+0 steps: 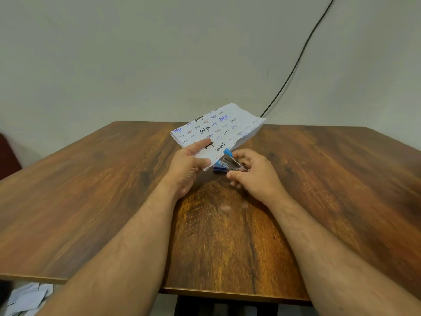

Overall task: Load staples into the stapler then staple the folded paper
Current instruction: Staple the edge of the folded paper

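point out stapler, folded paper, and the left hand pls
stapler (227,164): head view, on its metal top arm.
folded paper (218,128): head view, middle of the written sheet.
left hand (186,167): head view, back of the hand pinching the paper's near corner.

One head-worn camera looks forward and down (close, wide-angle) at the table (91,201).

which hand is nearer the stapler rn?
Right. The right hand grips the blue stapler from its right side. The left hand pinches the folded paper just left of it, not touching.
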